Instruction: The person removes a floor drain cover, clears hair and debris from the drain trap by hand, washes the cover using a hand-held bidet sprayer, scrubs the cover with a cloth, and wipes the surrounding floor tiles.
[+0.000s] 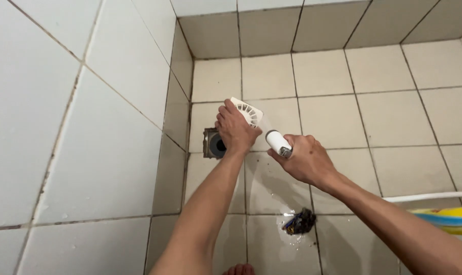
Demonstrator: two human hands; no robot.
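Note:
My left hand [234, 130] grips a white slotted drain cover [247, 110], lifted and tilted just above the open floor drain [215, 144] in the corner. My right hand [304, 159] holds a white spray nozzle [278, 143] aimed at the cover, and a faint spray of water reaches the cover's underside. A white hose [429, 196] runs from behind my right forearm to the right edge. The drain hole shows dark with a square metal frame, partly hidden by my left wrist.
A dark clump of debris [299, 222] lies in a wet patch on the beige tiled floor [394, 117] near my feet. White tiled walls [88, 127] rise at left and behind. A yellow and blue object [447, 219] pokes in at the right edge.

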